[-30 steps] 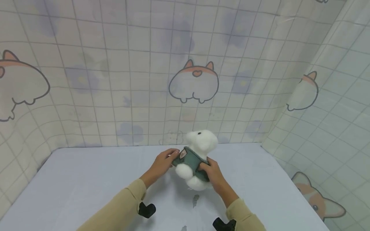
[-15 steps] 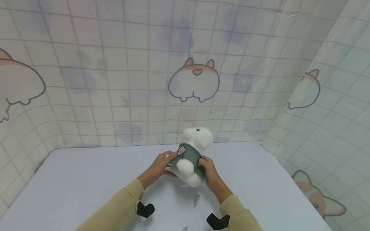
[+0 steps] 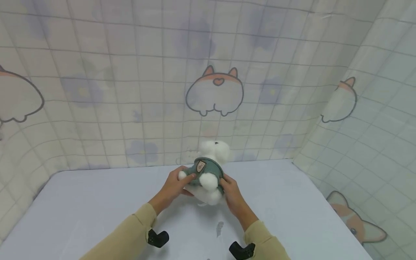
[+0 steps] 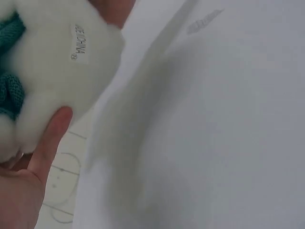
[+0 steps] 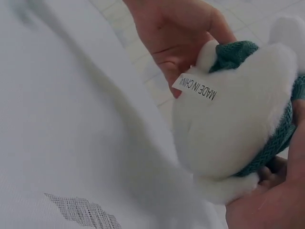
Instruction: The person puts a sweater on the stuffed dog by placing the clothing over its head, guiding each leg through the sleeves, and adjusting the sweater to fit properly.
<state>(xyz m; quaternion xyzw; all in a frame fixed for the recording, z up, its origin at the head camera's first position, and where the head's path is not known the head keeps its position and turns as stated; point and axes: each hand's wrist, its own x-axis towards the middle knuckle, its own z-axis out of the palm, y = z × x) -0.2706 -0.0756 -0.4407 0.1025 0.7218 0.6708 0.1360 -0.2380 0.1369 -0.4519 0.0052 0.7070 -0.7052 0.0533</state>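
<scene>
A white plush dog [image 3: 208,181] in a green knitted sweater with a shield-shaped patch is held over the table between both hands, leaning to one side. My left hand [image 3: 171,183] grips it near a paw, thumb on the front and fingers around the side. On the opposite side my right hand [image 3: 231,190] grips the sweater's edge, its thumb on the cloth. In the right wrist view the plush dog [image 5: 228,119] shows its underside and a "MADE IN CHINA" tag [image 5: 195,87]. The left wrist view shows a left finger [image 4: 55,138] pressed on the white fur.
The white-covered table [image 3: 107,209] runs back to a gridded curtain [image 3: 156,90] printed with corgis. A grey mark [image 3: 219,229] shows on the cloth in front of the toy. Black wrist mounts [image 3: 158,238] stick out under the beige sleeves.
The plush dog has moved left and tilted further, with both hands moving along. My left thumb has come onto the front of the toy.
</scene>
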